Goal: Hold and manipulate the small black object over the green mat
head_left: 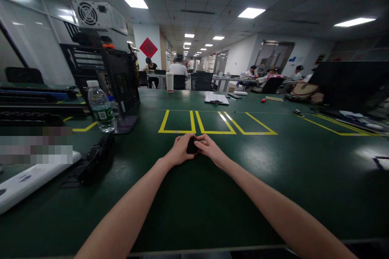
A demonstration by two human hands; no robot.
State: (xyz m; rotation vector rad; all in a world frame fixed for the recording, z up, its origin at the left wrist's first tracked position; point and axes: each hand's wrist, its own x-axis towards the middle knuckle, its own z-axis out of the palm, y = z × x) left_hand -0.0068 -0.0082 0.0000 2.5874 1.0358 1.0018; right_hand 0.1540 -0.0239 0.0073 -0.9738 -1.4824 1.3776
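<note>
Near the middle of the green table [194, 198], both hands meet around a small black object [191, 146] whose kind I cannot make out. My left hand [180, 148] is closed around its left side, with fingers over the top and the thumb below. My right hand [209, 148] touches its right side with thumb and fingertips in a pinch. Fingers cover much of the object. Just beyond the hands lie frames of yellow tape [215, 132] stuck to the tabletop.
At left stand a water bottle [101, 109], a black computer case [120, 77] with a power supply [100, 16] on top, black cables [94, 160] and a white device [36, 178]. A clipboard [216, 98] and white cup [169, 82] sit at the back. People sit beyond.
</note>
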